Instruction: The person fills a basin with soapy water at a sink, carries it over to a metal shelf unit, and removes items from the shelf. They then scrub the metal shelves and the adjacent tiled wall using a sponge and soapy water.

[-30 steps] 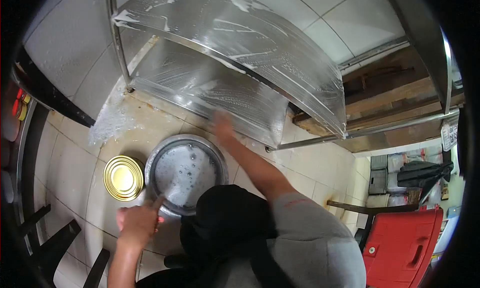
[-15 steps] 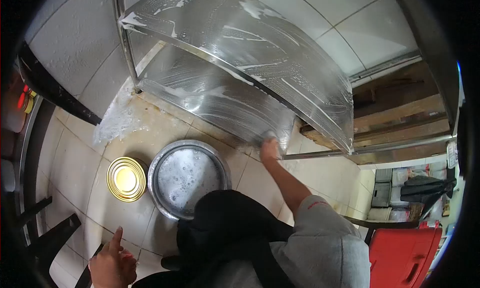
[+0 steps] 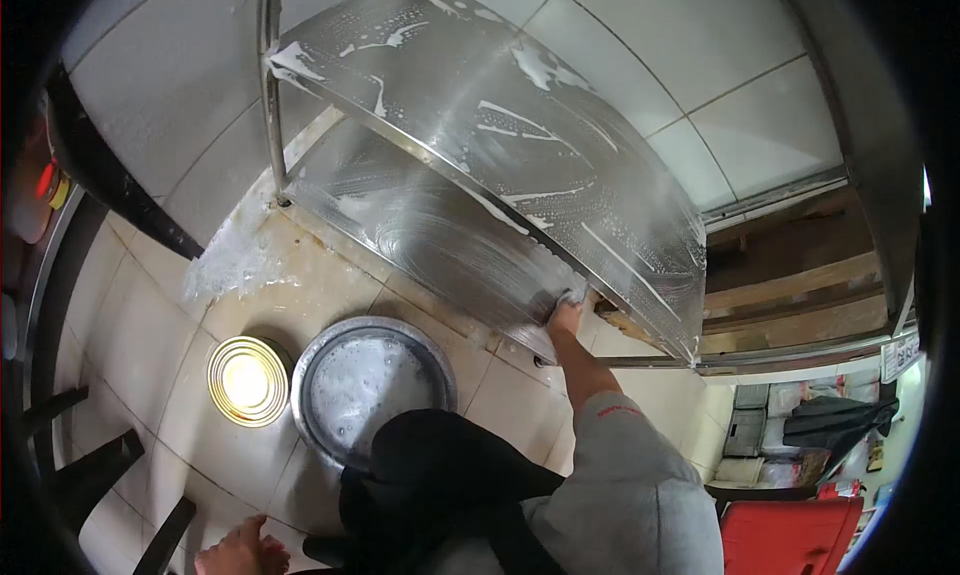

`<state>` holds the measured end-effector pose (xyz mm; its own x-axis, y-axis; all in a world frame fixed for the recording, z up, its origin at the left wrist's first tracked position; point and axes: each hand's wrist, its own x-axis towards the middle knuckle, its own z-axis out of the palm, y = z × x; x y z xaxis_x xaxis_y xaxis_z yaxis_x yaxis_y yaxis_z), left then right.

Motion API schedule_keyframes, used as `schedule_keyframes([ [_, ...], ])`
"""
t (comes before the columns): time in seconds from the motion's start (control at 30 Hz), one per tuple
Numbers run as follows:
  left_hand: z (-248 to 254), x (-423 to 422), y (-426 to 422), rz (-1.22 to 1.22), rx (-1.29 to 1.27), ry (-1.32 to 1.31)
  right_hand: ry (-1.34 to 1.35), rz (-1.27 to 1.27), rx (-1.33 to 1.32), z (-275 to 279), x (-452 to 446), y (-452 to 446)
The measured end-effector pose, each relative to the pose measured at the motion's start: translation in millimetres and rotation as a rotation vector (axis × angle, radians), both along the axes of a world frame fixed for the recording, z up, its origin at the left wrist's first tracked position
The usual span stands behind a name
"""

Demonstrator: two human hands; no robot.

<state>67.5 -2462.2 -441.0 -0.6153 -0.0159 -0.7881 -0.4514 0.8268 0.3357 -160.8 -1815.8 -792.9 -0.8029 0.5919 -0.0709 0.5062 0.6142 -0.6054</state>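
My right hand (image 3: 566, 318) presses at the right end of the lower metal shelf (image 3: 430, 245), fingers curled over a small pale, foamy thing (image 3: 571, 297) whose kind I cannot make out. Swirled soap film covers that shelf. Above it, the upper metal shelf (image 3: 450, 95) carries streaks of white foam. Low at the bottom edge hangs my left hand (image 3: 243, 549), partly cut off, its index finger stretched out and nothing plainly held. On the floor between the hands stand a round metal basin (image 3: 446, 370) of sudsy water and a gold tin can (image 3: 248, 382).
Foamy water (image 3: 240, 267) lies on the floor tiles by the left shelf leg (image 3: 272, 125). Dark furniture legs (image 3: 105, 470) stand at left. Wooden boards (image 3: 790, 275) lie beyond the shelf's right end. A red container (image 3: 790, 535) and stacked crates (image 3: 745, 430) are at right.
My right hand has shifted slightly right and down along the lower shelf. My left hand has sunk toward the bottom edge. The view has tilted a little, and new swirls mark the lower shelf.
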Motion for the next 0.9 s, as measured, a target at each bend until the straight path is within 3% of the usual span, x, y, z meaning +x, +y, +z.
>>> schedule_keyframes([
  [0.07,30.3,-25.7,16.9,-0.235,-0.025,0.117,-0.365,0.204,0.533,9.3,-3.0,-25.8],
  [0.1,31.3,-29.9,19.2,-0.284,-0.014,0.108,-0.334,0.362,0.526,11.5,-31.1,-72.0],
  [0.13,25.9,-34.6,24.3,-0.328,0.002,0.109,-0.414,0.535,0.735,11.0,-66.8,-132.2],
  [0.2,1.5,-32.6,34.7,-0.439,-0.047,0.095,-0.033,0.372,0.259,56.3,-84.7,-276.6],
  [0.3,-25.5,-20.2,35.5,-0.562,-0.231,0.16,-0.142,0.721,0.557,51.8,-93.8,-267.6],
  [0.37,-11.6,-16.4,21.0,-0.462,-0.218,0.003,-0.166,0.758,0.495,93.3,-78.8,-198.2],
  [0.4,-6.6,-15.6,16.2,-0.411,-0.208,-0.072,-0.026,0.496,0.235,71.8,-78.1,-163.7],
  [0.47,-4.1,-11.6,22.1,-0.368,-0.236,-0.021,0.006,0.4,0.218,54.6,-83.6,-152.8],
  [0.53,1.1,-10.7,27.9,-0.334,-0.288,0.018,-0.193,0.714,0.674,24.3,-100.2,-197.5],
  [0.57,1.7,-14.5,30.8,-0.357,-0.202,0.068,-0.161,0.617,0.479,53.2,-95.9,-251.2],
  [0.63,-6.9,-15.2,30.5,-0.38,-0.185,0.061,-0.063,0.587,0.472,78.6,-83.9,-283.0],
  [0.67,-11.5,-15.0,27.0,-0.39,-0.176,0.054,0.004,0.658,0.662,58.1,-76.3,-253.4],
  [0.73,-13.3,-0.7,12.9,-0.291,-0.232,0.003,-0.376,0.61,0.793,31.4,-83.6,-160.1],
  [0.77,-18.3,11.5,2.2,-0.236,-0.258,-0.023,-0.516,0.431,0.644,11.9,-65.1,-87.2],
  [0.8,-36.3,29.8,-19.6,-0.036,-0.082,-0.142,-0.331,0.327,0.764,-2.5,-30.1,-16.8],
  [0.83,-43.6,39.9,-32.4,0.044,-0.061,-0.17,0.069,-0.007,-0.01,32.6,8.0,3.8],
  [0.87,-46.2,45.5,-41.1,0.12,-0.04,-0.197,0.06,-0.186,0.051,29.7,29.4,38.0],
  [0.9,-46.4,47.9,-47.4,-0.067,-0.056,-0.089,-0.08,-0.363,0.237,19.7,40.3,57.5],
])
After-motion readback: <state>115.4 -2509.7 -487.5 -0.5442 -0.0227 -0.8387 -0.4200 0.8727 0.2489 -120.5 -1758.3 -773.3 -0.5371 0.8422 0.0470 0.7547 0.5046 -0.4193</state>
